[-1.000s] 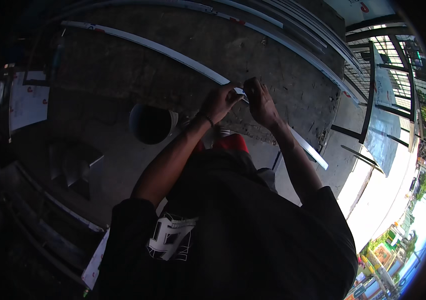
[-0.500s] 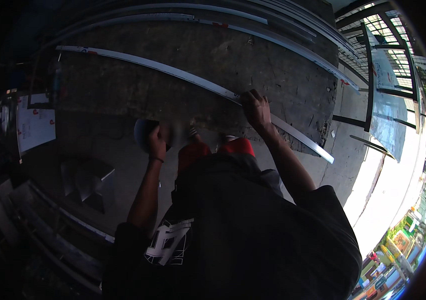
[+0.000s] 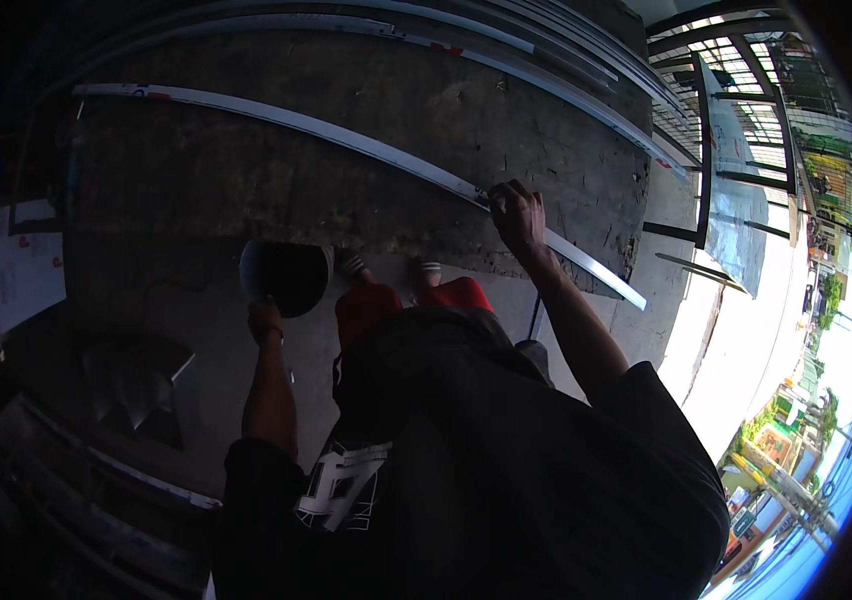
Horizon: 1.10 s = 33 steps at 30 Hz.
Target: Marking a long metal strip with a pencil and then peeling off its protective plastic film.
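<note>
A long, pale metal bar [image 3: 346,140] runs slantwise over the dark worktable [image 3: 246,180], its right end reaching toward the table's near right corner. My right hand [image 3: 519,218] is closed on this bar, right of its middle, with bent fingers. Whether anything else is under those fingers, I cannot make out. Below the near table edge is a round, open-topped bucket [image 3: 329,268] with a dark inside. By its near left rim is my left hand [image 3: 265,320], its fingers curled; what they hold, if anything, is lost in shadow.
More long metal bars [image 3: 546,72] lie along the table's far side. Black metal frames [image 3: 703,150] with a clear sheet stand at the right. A white panel [image 3: 26,265] leans at the far left, and a shiny bent metal piece [image 3: 141,380] is on the floor.
My left hand has drawn back from over the bucket to its near left rim, baring the dark inside. My right hand stays on the bar. The whole view has shifted a little.
</note>
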### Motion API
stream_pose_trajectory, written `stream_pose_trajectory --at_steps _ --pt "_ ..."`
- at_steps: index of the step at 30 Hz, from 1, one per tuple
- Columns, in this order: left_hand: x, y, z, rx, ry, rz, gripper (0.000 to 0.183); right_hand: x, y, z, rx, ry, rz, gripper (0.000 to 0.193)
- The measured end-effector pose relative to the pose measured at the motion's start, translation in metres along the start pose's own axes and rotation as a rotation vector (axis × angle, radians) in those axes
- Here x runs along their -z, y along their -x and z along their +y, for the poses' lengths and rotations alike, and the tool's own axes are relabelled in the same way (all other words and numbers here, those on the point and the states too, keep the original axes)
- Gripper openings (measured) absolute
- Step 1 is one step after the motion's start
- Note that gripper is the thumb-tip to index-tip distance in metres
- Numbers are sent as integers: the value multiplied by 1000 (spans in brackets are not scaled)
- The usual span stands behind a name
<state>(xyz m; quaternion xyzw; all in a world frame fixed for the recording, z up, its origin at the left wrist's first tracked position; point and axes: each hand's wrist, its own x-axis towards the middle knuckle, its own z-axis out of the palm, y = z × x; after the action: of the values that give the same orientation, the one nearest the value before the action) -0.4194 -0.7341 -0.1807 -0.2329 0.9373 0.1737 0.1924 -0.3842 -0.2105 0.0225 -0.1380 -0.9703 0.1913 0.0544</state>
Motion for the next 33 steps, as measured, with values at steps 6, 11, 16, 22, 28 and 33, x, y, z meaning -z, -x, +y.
stream_pose_trajectory --at_steps 6,11,16,22,28,33 --pt "62 69 88 -582 248 -187 30 -8 6 -10 -251 49 -36 14" --pt "98 133 203 -1036 418 -327 19 -26 4 -18 -413 74 -16 17" --pt "75 169 315 -1017 402 -404 16 -16 11 -16 -249 -184 86 13" --pt "27 192 396 -1271 255 -278 14 18 42 34 -314 -162 185 15" --pt "7 206 419 -1276 -88 -186 16 14 66 81 -233 -231 258 19" --pt "20 234 438 -1206 -412 -164 18 7 72 94 -183 -297 301 23"
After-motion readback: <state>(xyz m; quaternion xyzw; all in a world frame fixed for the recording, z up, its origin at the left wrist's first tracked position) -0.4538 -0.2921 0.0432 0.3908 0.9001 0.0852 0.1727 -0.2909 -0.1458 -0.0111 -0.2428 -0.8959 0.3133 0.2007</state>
